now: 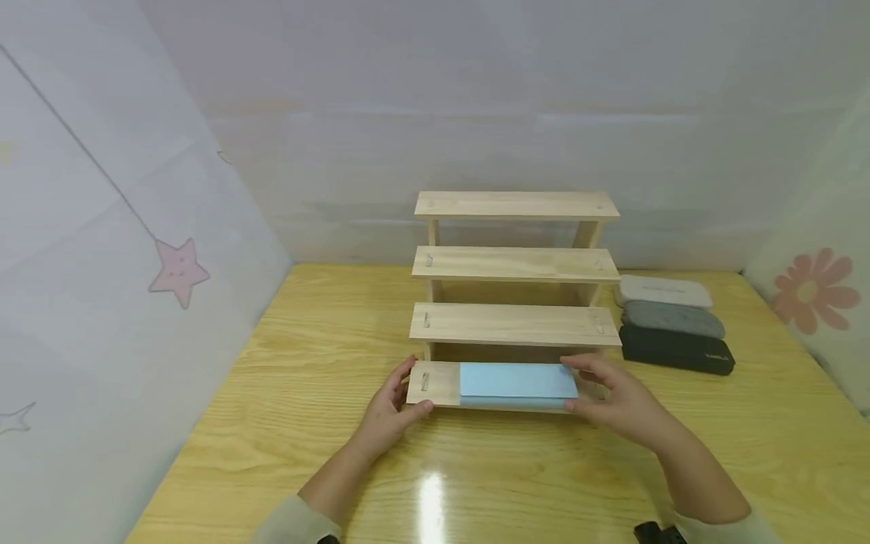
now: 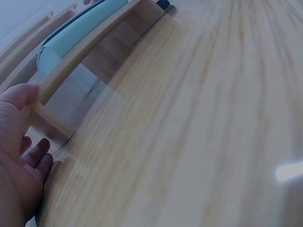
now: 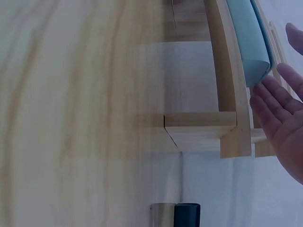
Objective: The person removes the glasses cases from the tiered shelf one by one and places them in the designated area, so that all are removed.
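Note:
A light blue glasses case [image 1: 518, 380] lies lengthwise on the lowest board of a pale wooden four-step display rack [image 1: 513, 323], covering its middle and right part. My left hand [image 1: 389, 414] holds the left end of that board, thumb at the front edge and fingers round the side. In the left wrist view, the thumb [image 2: 22, 94] presses on the board and the other fingers bend below it. My right hand [image 1: 621, 398] is at the right end of the blue case. Its fingers [image 3: 274, 97] are extended and touch that end in the right wrist view.
Right of the rack, a white case [image 1: 664, 292], a grey case [image 1: 673, 319] and a black case [image 1: 676, 350] lie in a row on the wood-grain table [image 1: 285, 378]. Behind stands a pale wall covering [image 1: 353, 151] with a pink star and flower.

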`<state>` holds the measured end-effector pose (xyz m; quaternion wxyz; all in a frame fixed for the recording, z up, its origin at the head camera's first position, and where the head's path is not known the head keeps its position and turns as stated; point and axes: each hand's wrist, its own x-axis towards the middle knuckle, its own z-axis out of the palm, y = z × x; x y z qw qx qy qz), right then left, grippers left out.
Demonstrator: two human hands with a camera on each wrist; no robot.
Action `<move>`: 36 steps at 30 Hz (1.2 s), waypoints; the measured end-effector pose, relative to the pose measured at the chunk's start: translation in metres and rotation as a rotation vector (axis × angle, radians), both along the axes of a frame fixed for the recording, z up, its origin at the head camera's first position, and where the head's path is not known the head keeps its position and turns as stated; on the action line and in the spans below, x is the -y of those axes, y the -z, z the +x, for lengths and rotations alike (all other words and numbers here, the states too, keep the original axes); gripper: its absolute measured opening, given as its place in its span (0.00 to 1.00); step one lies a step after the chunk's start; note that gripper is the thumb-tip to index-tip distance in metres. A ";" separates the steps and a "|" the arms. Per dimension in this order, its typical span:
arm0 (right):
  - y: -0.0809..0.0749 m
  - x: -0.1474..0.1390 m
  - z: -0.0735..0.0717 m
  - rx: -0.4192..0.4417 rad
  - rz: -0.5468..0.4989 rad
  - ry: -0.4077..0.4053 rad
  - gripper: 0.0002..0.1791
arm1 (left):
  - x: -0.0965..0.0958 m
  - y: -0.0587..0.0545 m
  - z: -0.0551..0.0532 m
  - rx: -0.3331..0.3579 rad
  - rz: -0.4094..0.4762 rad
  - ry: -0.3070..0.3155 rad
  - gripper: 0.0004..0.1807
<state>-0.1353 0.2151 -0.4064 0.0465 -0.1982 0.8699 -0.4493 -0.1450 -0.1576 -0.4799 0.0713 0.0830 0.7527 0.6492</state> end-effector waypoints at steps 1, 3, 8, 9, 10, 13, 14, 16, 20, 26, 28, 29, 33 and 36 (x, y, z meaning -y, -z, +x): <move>0.001 0.001 -0.001 -0.012 -0.003 -0.009 0.33 | 0.000 0.000 0.000 -0.001 -0.001 -0.002 0.46; 0.003 0.003 -0.002 -0.052 0.022 -0.021 0.32 | 0.000 -0.001 0.001 0.007 0.000 -0.005 0.46; 0.007 0.006 -0.005 -0.088 0.089 -0.023 0.33 | -0.001 -0.001 0.001 0.010 0.003 0.005 0.47; 0.007 0.006 -0.005 -0.084 0.100 -0.021 0.34 | -0.001 -0.001 0.001 0.011 0.004 0.006 0.47; 0.008 0.006 -0.006 -0.081 0.110 -0.021 0.34 | -0.001 -0.001 0.001 0.009 0.004 0.006 0.47; 0.008 0.006 -0.008 -0.072 0.141 -0.025 0.36 | -0.001 -0.001 0.001 0.009 0.005 0.003 0.47; 0.008 0.006 -0.009 -0.065 0.152 -0.022 0.37 | -0.001 -0.001 0.000 0.009 0.007 0.002 0.47; 0.008 0.006 -0.011 -0.051 0.170 -0.015 0.38 | -0.001 -0.002 0.000 0.011 0.014 0.001 0.46; 0.008 0.007 -0.014 -0.043 0.197 -0.011 0.41 | -0.001 -0.002 0.000 0.013 0.021 -0.001 0.46; 0.008 0.008 -0.017 -0.044 0.237 -0.020 0.42 | -0.001 -0.001 0.000 0.017 0.029 -0.001 0.47; 0.009 0.008 -0.018 -0.042 0.243 -0.020 0.42 | -0.001 -0.001 0.000 0.018 0.033 -0.001 0.47; 0.009 0.008 -0.018 -0.040 0.246 -0.017 0.42 | -0.001 -0.001 0.000 0.017 0.038 0.000 0.47; 0.011 0.009 -0.018 -0.040 0.235 -0.005 0.42 | -0.001 -0.001 0.000 0.020 0.046 -0.004 0.47; 0.010 0.009 -0.017 -0.033 0.215 -0.001 0.42 | -0.001 0.000 0.000 0.022 0.043 -0.008 0.47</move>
